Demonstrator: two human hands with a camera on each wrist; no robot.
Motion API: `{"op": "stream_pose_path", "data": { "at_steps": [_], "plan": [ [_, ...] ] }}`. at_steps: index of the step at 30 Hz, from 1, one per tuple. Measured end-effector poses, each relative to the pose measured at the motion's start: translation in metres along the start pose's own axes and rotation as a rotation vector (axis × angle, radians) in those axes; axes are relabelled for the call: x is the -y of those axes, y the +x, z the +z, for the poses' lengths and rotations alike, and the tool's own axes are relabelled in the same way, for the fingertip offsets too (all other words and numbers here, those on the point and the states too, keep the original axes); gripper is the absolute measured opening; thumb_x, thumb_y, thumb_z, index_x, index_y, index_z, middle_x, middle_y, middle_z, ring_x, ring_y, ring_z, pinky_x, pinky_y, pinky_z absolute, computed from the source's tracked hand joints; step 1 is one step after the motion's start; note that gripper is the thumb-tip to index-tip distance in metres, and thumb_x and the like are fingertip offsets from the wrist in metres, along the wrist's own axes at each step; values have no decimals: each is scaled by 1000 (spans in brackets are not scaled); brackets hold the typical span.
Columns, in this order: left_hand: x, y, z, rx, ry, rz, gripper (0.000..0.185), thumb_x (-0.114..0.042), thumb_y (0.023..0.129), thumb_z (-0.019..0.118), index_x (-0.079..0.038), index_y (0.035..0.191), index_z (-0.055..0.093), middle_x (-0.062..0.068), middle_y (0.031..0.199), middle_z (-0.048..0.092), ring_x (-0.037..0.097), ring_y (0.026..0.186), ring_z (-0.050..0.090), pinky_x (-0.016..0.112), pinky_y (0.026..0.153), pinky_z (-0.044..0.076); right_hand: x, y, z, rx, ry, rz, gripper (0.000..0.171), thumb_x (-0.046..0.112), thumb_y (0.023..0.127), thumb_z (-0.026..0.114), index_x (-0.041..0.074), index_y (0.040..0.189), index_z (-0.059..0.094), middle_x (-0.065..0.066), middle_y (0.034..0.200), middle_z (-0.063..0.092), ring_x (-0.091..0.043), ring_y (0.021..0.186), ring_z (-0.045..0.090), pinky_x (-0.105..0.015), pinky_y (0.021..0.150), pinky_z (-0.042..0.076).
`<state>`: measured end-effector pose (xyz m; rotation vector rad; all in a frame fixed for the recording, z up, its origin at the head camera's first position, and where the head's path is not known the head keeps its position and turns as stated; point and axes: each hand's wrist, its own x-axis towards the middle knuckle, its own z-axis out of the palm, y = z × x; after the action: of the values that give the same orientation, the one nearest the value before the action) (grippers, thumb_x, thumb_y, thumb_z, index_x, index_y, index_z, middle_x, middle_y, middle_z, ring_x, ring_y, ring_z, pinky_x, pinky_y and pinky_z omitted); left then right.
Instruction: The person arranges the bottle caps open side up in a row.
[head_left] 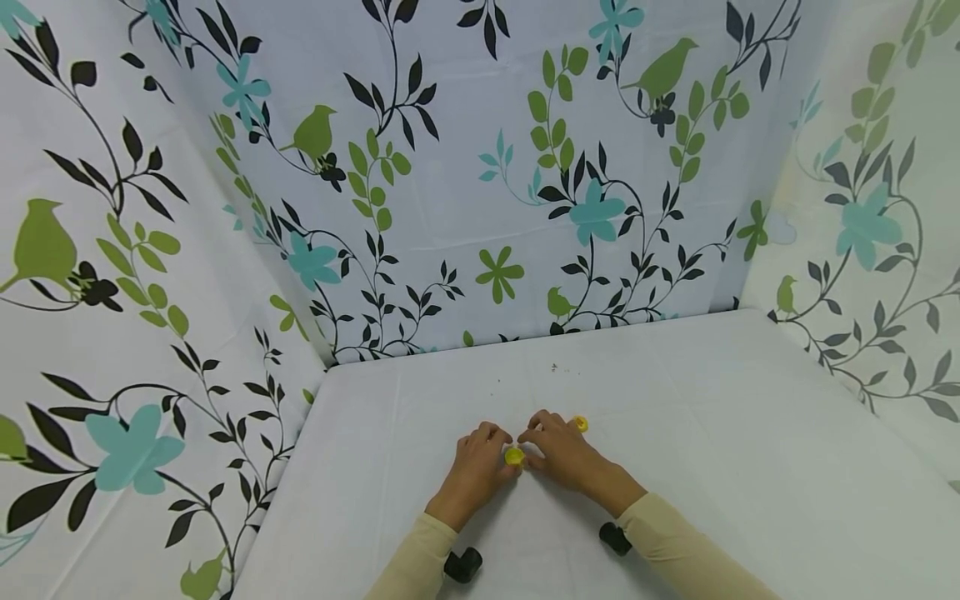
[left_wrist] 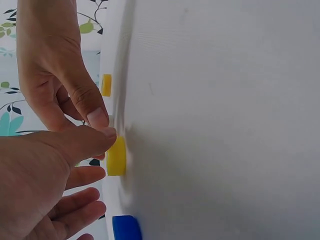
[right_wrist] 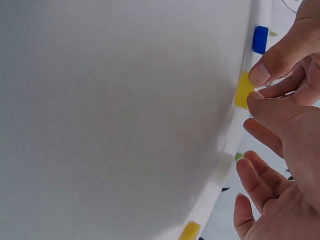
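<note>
On the white table (head_left: pixel 750 467) there are 2 small round yellow plastic caps (head_left: pixel 514 456) (head_left: pixel 580 424), 1 small blue plastic cap (left_wrist: pixel 125 228), and 2 bare hands (head_left: pixel 477 468) (head_left: pixel 558 451) in beige sleeves.

White table (head_left: pixel 750 467), floral bird-print curtain (head_left: pixel 450 167) on three sides, blue cap (left_wrist: pixel 126 228) on table, few dark specks (head_left: pixel 555 367) near back edge.

Soft, even light is filling all three views, bright without harsh glare. The hands are casting only faint shadows on the white desk (head_left: pixel 750 467). The head view is bending the patterned curtain (head_left: pixel 465 167) outward at its edges, a wide-lens distortion. In both wrist views the desk is reading as a blurred, washed-out grey-white surface, and the nearest skin is looking soft, while the yellow cap (left_wrist: pixel 116 156) is staying fairly crisp.
</note>
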<state>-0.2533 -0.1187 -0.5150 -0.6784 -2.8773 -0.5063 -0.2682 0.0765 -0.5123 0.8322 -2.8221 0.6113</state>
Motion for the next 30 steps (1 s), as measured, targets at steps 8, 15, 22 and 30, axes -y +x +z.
{"op": "stream_pose_path", "data": {
  "at_steps": [8,15,22,30],
  "plan": [
    [-11,19,-5,27,29,-24,42,-33,94,82,-8,124,67,9,126,61,28,118,63,52,105,47,-17,5,-14,-19,-23,72,34,28,95,82,14,125,75,-8,123,61,-30,115,60,-48,86,47],
    [-19,42,-8,93,80,-39,40,-34,96,80,-10,126,69,10,130,62,27,120,63,52,108,47,-28,8,-24,-11,-38,114,38,28,93,84,13,126,74,-9,124,61,-31,116,59,-48,86,47],
    [-25,61,-3,144,98,-52,37,-31,97,80,-10,126,71,9,128,64,27,120,63,52,109,47,-33,10,-25,18,-32,145,34,24,92,84,11,123,75,-11,123,62,-32,115,59,-48,84,47],
    [-30,69,2,166,107,-62,36,-33,96,80,-11,124,73,8,124,64,26,119,63,51,108,46,-34,12,-18,46,-66,182,32,25,94,82,12,123,76,-11,123,62,-31,114,58,-52,88,47]
  ]
}}
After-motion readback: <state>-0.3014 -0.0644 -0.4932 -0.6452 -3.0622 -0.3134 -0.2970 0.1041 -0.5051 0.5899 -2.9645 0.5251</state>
